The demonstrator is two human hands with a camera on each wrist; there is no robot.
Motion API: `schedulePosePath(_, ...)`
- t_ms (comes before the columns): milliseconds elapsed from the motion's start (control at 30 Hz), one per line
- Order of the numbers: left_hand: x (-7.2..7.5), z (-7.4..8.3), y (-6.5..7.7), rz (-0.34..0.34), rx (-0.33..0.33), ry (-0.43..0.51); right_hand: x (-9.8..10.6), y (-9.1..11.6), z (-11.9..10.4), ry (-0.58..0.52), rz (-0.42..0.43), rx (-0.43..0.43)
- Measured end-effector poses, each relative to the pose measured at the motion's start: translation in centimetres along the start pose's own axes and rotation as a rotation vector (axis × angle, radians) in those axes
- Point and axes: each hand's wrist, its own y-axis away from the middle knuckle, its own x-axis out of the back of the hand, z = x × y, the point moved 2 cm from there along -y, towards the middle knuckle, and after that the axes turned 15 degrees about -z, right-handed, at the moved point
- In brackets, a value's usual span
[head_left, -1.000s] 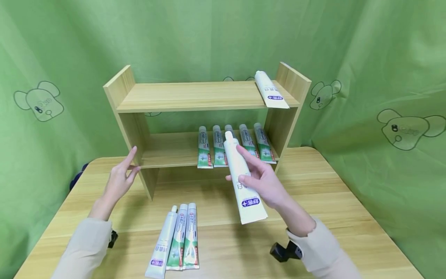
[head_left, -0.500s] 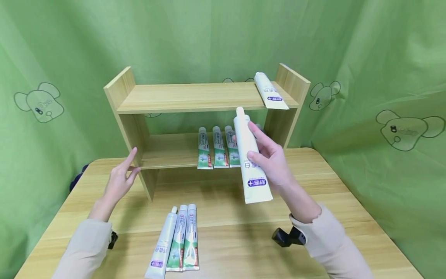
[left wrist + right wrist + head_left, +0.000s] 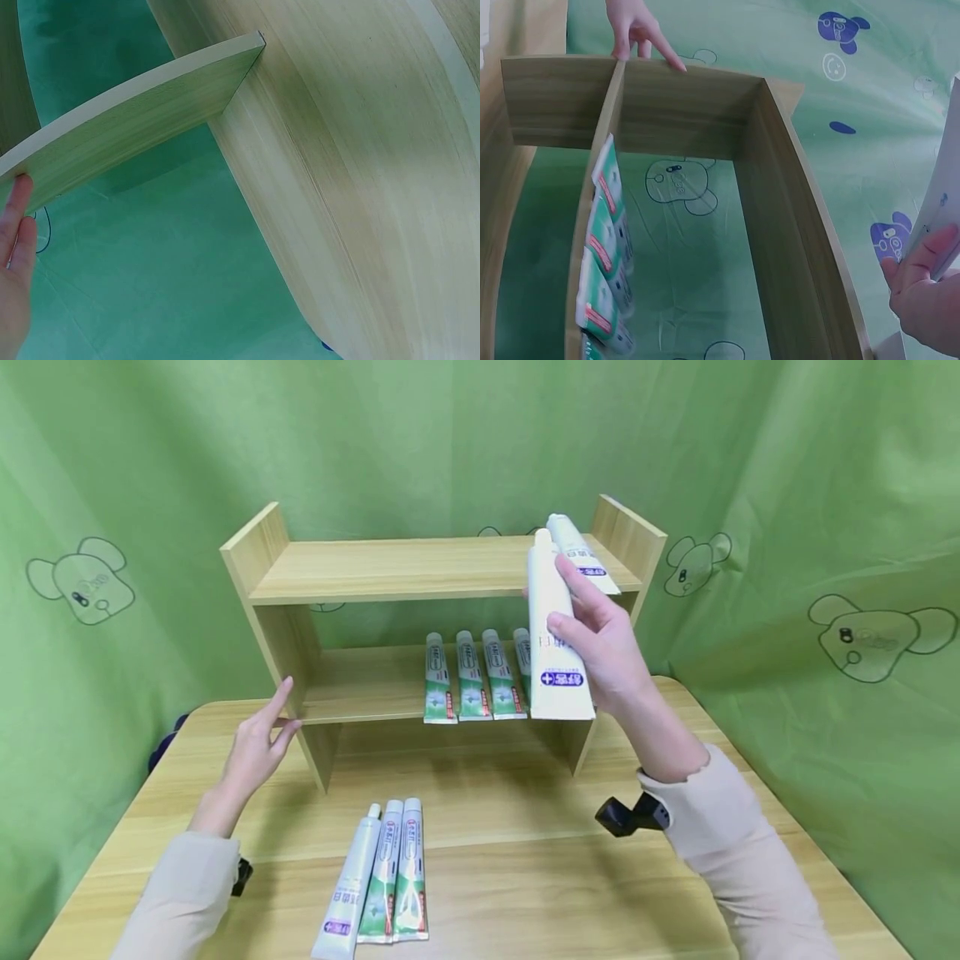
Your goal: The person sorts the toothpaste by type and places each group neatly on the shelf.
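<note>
My right hand (image 3: 611, 652) grips a white toothpaste tube (image 3: 561, 693) with a purple label, cap end up, in front of the right part of the wooden shelf (image 3: 412, 567). Behind it, another white toothpaste tube (image 3: 573, 545) lies on the top board near the right side panel, partly covered by the held one. My left hand (image 3: 253, 752) touches the shelf's left side at the middle board's front edge, its fingers mostly straight. In the right wrist view the right hand (image 3: 930, 300) and part of the held tube show at the right edge.
Several green-and-white toothpaste tubes (image 3: 471, 681) stand in a row on the middle board's right half. On the table (image 3: 480, 877) lie a white tube (image 3: 348, 885) and two green-and-white tubes (image 3: 410, 868), side by side. A green curtain (image 3: 450, 443) hangs behind.
My right hand has raised the white tube, moving it up and slightly right from before the middle board to the top board's front edge. The left hand stays in place.
</note>
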Motion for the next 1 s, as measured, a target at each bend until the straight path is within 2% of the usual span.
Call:
schedulePosePath(233, -0.2, -0.1, -0.1, -0.009, 0.008, 0.001, 0.4, -1.3, -0.9, 0.036, 0.004, -0.096)
schedulePosePath(433, -0.2, -0.1, -0.1, -0.009, 0.004, -0.002, 0.7, -3.0, -1.8, 0.032, -0.020, -0.098)
schedulePosePath(600, -0.1, 0.0, -0.1, -0.009, 0.002, -0.009, 0.9, -4.5, -2.4, 0.020, -0.009, -0.089)
schedulePosePath(733, 0.0, 0.1, -0.1, -0.007, 0.003, -0.007, 0.6, -5.6, -2.8, 0.023, 0.001, -0.116)
schedulePosePath(1000, 0.0, 0.0, 0.0, -0.004, 0.003, -0.007, 0.0, -8.5, -2.9, 0.123, 0.021, -0.224)
